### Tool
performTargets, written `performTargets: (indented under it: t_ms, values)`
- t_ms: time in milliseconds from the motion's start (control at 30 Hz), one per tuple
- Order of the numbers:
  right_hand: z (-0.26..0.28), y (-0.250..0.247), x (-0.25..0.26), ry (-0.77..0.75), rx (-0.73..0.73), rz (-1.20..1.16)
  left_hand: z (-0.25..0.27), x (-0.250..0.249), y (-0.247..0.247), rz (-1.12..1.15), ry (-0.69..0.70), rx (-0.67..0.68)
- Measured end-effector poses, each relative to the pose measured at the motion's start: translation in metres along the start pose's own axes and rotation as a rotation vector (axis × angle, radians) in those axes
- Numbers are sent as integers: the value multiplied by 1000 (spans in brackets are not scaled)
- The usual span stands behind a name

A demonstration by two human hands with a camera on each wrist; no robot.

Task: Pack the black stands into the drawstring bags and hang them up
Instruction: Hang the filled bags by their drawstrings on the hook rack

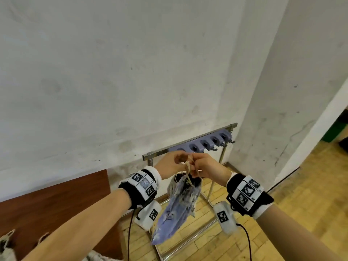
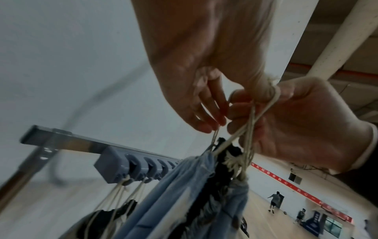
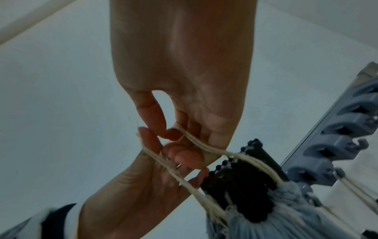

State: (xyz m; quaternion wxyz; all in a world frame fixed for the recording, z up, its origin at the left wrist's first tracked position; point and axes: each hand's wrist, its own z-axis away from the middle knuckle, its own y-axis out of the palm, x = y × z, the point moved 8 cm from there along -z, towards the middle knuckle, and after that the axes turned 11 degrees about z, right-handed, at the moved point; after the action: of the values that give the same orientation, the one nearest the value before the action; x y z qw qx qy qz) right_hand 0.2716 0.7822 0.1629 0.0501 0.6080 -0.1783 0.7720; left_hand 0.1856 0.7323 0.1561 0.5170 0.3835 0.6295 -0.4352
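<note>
A light-blue flowered drawstring bag [image 1: 177, 208] hangs in the air from its cream cords [image 1: 188, 167], just in front of the rack's blue hook strip [image 1: 203, 144]. My left hand [image 1: 180, 161] and right hand [image 1: 196, 163] meet above the bag, each pinching the cords. In the left wrist view the left fingers [image 2: 206, 116] pinch one strand, and cords loop over the right hand [image 2: 296, 122]. A black stand [image 3: 241, 182] pokes out of the bag's gathered mouth [image 3: 276, 218]. In the right wrist view the cords [image 3: 214, 149] run between my right fingers [image 3: 155, 113].
Two hooks at the left end of the strip [image 2: 131, 166] carry other hung bags [image 2: 114, 215]; hooks further right are bare [image 1: 216, 142]. A brown table [image 1: 47, 204] stands at left with more bags at its near edge [image 1: 7, 247]. The wall is close behind the metal rack [image 1: 160, 153].
</note>
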Motion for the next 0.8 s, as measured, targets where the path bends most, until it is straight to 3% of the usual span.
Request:
performTargets:
  t_ms: [67, 300, 500, 667, 800]
  values:
    - [6, -15, -6, 15, -5, 26, -10, 0, 11, 21, 7, -13]
    - [31, -64, -34, 21, 16, 0, -37, 6, 70, 127, -60, 125]
    - [54, -97, -55, 41, 97, 9, -62, 14, 109, 26, -128, 206]
    - [61, -125, -70, -16, 139, 7, -92, 29, 123, -55, -158, 12]
    - [57, -152, -80, -44, 36, 63, -114, 43, 133, 70, -229, -105]
